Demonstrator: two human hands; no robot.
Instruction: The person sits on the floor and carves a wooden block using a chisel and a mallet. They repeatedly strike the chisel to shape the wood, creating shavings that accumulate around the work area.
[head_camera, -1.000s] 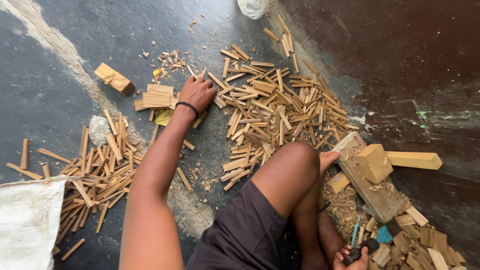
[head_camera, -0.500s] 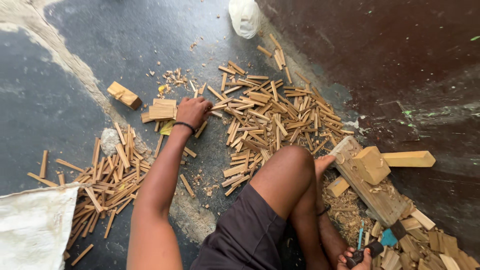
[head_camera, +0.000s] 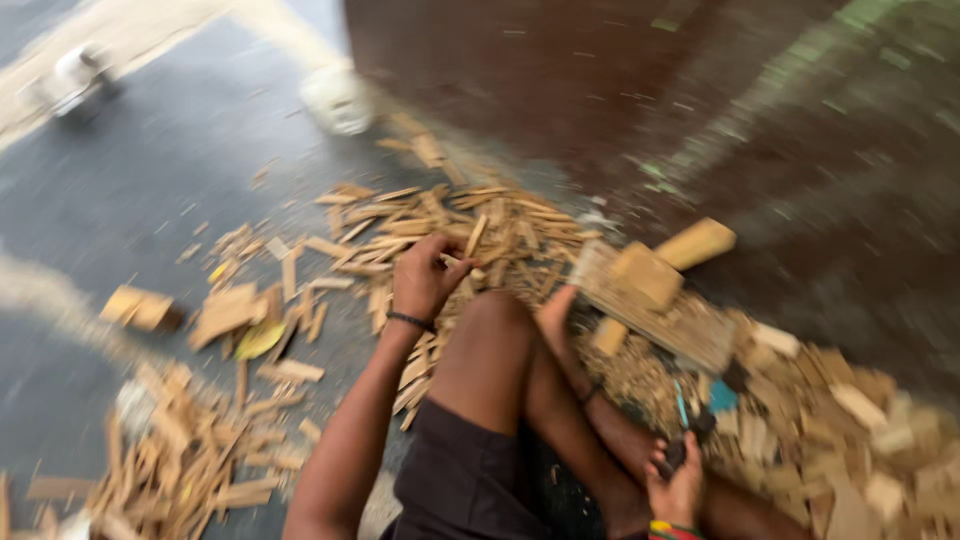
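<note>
One stick in left hand

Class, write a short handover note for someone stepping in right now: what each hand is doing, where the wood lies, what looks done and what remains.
Left hand: closed around thin wood sticks picked from the middle pile.
Right hand: low by the leg, gripping a small dark tool; the picture is too blurred to tell its kind.
Wooden block sits on the board ahead of the knee.
Done: many sticks lie split, also in a near-left pile.
Left: chunks at right remain whole.

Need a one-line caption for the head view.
Seated on the floor, left hand picks at a pile of wood sticks; right hand grips a dark tool.
</note>
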